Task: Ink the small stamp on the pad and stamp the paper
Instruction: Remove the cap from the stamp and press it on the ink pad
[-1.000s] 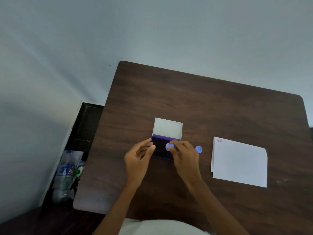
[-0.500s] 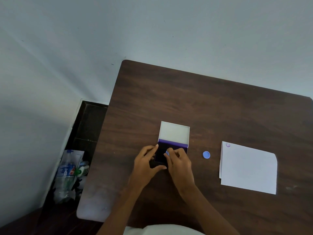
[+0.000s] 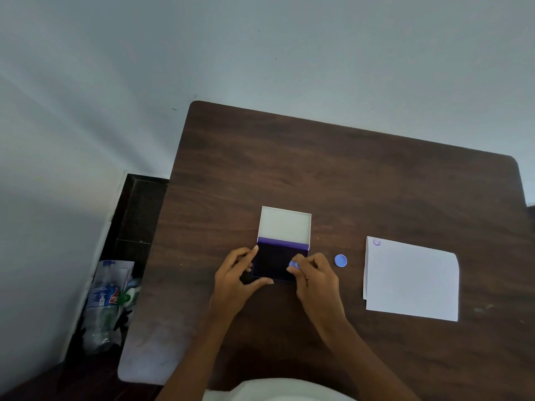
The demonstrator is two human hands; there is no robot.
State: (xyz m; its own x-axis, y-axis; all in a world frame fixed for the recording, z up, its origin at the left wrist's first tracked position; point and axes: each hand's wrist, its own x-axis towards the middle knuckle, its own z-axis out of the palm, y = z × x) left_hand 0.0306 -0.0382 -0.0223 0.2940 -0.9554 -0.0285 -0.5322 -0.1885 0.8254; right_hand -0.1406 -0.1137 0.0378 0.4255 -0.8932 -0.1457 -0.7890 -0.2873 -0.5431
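Note:
The open ink pad (image 3: pixel 275 263) lies mid-table, its dark purple pad facing up and its white lid (image 3: pixel 285 225) folded back behind it. My left hand (image 3: pixel 237 280) grips the pad's left and front edges with thumb and fingers. My right hand (image 3: pixel 314 280) pinches the small blue stamp (image 3: pixel 294 264) over the pad's right side; whether it touches the ink I cannot tell. To the right lies the white folded paper (image 3: pixel 412 282) with one purple smiley print (image 3: pixel 376 242) in its top left corner.
A small round blue cap (image 3: pixel 340 260) lies on the dark wooden table (image 3: pixel 347 175) between pad and paper. Left of the table, on the floor, sits a plastic bag with bottles (image 3: pixel 108 305) beside a dark box. A pale wall stands behind the table.
My right hand has shifted the stamp from the pad's middle to its right side. My left hand has opened wider around the pad's left edge.

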